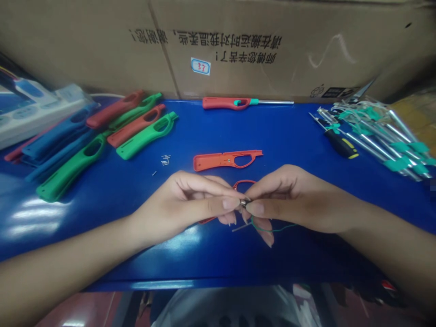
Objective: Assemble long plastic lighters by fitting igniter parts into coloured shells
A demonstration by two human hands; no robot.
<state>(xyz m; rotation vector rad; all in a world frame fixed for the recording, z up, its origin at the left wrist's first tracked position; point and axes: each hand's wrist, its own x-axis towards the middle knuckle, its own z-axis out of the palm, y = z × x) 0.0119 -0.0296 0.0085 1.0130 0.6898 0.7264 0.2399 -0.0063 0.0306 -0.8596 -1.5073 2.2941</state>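
Observation:
My left hand (200, 200) and my right hand (289, 200) meet over the near middle of the table, fingertips pinched on a small dark part with a metallic end (243, 202). Most of that part is covered by the fingers. A thin green wire (277, 230) loops out below my right hand, and a thin metal pin (240, 226) sticks out beneath the fingers. Behind and under my hands lies a red lighter shell half (245, 181), mostly hidden. Just beyond it rests an orange-red shell half (211, 162), its inside facing up.
An assembled red lighter (221, 103) lies before a cardboard box (238, 27). Green, red and blue shells (146, 136) are piled left, near a white power strip (44, 109). Several small screws (165, 160) lie left of centre. Right are a screwdriver (342, 144) and metal lighter tubes (378, 145).

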